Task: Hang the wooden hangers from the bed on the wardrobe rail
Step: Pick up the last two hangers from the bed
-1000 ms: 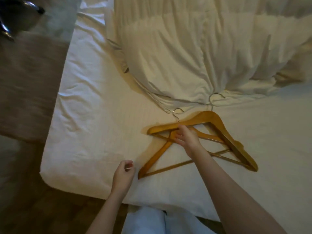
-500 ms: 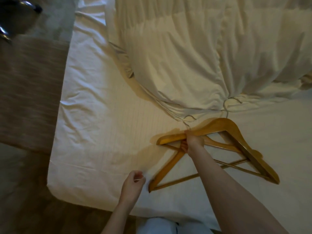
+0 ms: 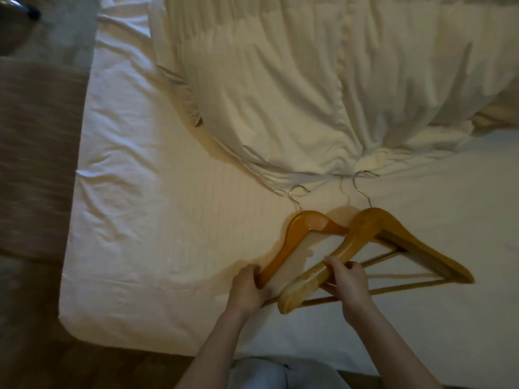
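Two wooden hangers with metal hooks lie overlapping on the white bed (image 3: 146, 220). The darker left hanger (image 3: 297, 231) has its hook pointing at the duvet. My left hand (image 3: 248, 287) grips the lower end of its left arm. The paler right hanger (image 3: 373, 228) lies across it, its left arm lifted off the sheet. Around that arm, near its lower end, my right hand (image 3: 346, 284) curls its fingers. The wardrobe rail is out of view.
A rumpled cream duvet (image 3: 323, 85) covers the far half of the bed, right behind the hooks. Brown carpet (image 3: 36, 153) and a dark wooden floor strip (image 3: 84, 369) lie left of and before the bed. A dark rounded object (image 3: 14, 21) sits at top left.
My right hand left the darker hanger's neck and now grips the paler hanger's left arm. My left hand moved up from the sheet and took the darker hanger's end. The hangers shifted apart.
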